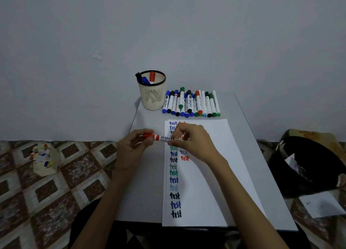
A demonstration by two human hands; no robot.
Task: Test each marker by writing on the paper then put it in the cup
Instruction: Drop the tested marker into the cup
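Observation:
A red marker (160,137) lies level between both hands above the paper's upper left. My left hand (132,147) pinches its red cap end. My right hand (193,143) grips the white barrel at the other end. The white paper (209,173) carries columns of "test" written in blue, black, green and red. A beige mesh cup (152,95) with a black rim stands at the table's far left and holds a red, a blue and a black marker. A row of several markers (191,103) lies to the right of the cup.
The small grey table (148,173) stands against a grey wall on a patterned floor. A paper box of small coloured items (45,159) sits on the floor to the left. A black bag (309,166) and a loose sheet (321,203) lie to the right.

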